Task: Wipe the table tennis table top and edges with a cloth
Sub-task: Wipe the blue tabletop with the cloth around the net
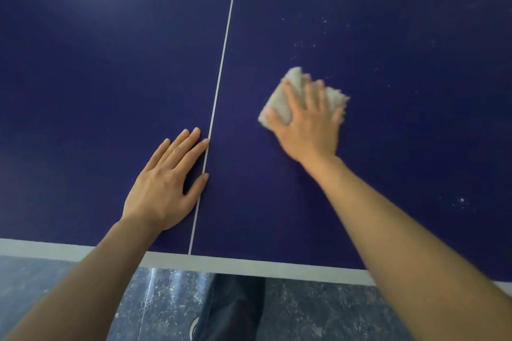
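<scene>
Your right hand presses the folded cloth flat-fingered onto the blue table tennis table; your left hand rests open, fingers straight, beside the white centre line.

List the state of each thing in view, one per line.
Dark blue table tennis table top: dusty, white specks right of the white centre line.
Folded off-white fluffy cloth: flat on the top, under the right hand, blurred.
Right hand: fingers spread, pressing the cloth.
Left hand: flat on the top, holding nothing.
</scene>
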